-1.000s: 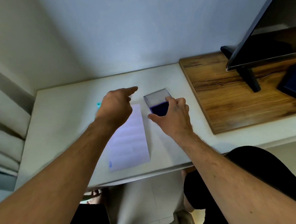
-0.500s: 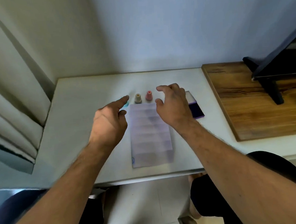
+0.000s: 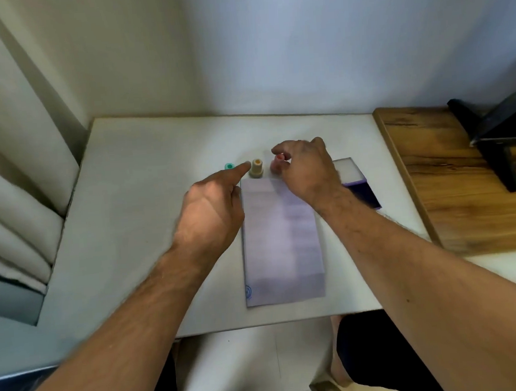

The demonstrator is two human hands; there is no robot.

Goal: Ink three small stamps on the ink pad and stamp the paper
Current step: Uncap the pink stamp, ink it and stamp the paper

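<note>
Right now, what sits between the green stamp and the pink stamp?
In the head view, the beige stamp stands upright between the green stamp and the pink stamp. The left hand has its index fingertip in that gap too, close beside the beige stamp.

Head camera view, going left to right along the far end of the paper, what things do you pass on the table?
Green stamp → beige stamp → pink stamp, which the right hand is closing on → ink pad → wooden board.
</note>
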